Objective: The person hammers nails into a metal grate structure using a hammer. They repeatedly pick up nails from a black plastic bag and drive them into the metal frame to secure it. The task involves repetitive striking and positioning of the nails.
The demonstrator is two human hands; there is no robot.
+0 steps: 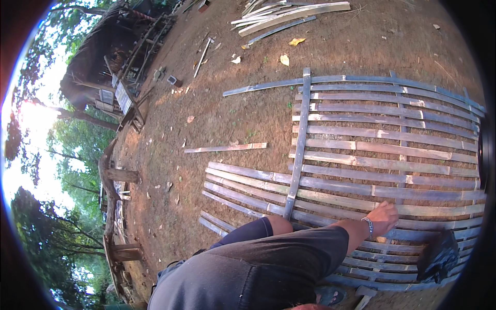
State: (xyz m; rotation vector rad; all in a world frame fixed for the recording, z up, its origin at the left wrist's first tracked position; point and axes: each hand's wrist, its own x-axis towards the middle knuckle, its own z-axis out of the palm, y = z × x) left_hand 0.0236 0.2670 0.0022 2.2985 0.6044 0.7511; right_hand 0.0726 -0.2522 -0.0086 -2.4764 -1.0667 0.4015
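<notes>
My left hand [383, 219], with a chain bracelet on its wrist, reaches down onto a panel of split bamboo slats [382, 191]. Its fingers are bent and drawn together against one of the middle slats; whatever they may pinch is hidden. A long dark cross strip [298, 144] lies over the slats toward their left ends, and thinner strips run beneath them. At the bottom edge is what looks like a hammer head [366, 291], partly cut off. My right hand does not show.
A black plastic bag [438, 257] rests on the panel at the lower right. My sandalled foot [330, 295] is beside its near edge. One loose slat [226, 148] lies on bare soil, and a bamboo pile [289, 16] farther back. A log rail [109, 206] and a thatched hut [103, 57] stand left.
</notes>
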